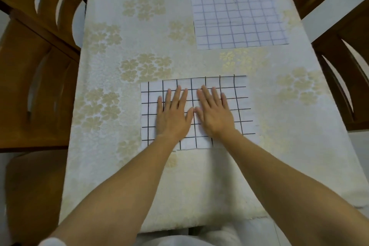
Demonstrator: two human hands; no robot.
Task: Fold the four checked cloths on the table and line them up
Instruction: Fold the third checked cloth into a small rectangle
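Forearms point(139, 185): both bare, reaching forward to the black-checked cloth point(239, 94); it lies flat on the near middle of the table point(199, 205), its edges roughly square to the table's sides.
Chairs at left point(36, 66): wooden, drawn up to the table's left side, well apart from either cloth; no hindrance to folding.
Tablecloth point(119, 90): cream with pale flower prints, textured; it probably grips thin fabric a little, so a folded cloth should stay put until pushed.
Left hand point(172, 116): flat, fingers straight and slightly spread, pressing the cloth left of centre; it holds nothing.
Handling: the cloth looks thin, light and limp — too soft to keep a crease unaided; likely best pinched at two corners of one edge, carried over to the opposite edge, then smoothed with flat palms; how many layers it has now I cannot tell.
Right hand point(214, 114): likewise flat with straight fingers, just beside the left, thumbs almost touching; it presses the cloth right of centre.
Second checked cloth point(235, 10): fainter blue-grey grid, spread on the far right of the table and running out of the top of view; well apart from the near one — room between them for a row, I judge.
Other two cloths: not in view.
Chairs at right point(343, 78): darker wood, close to the table's right side near the far cloth; not touching it.
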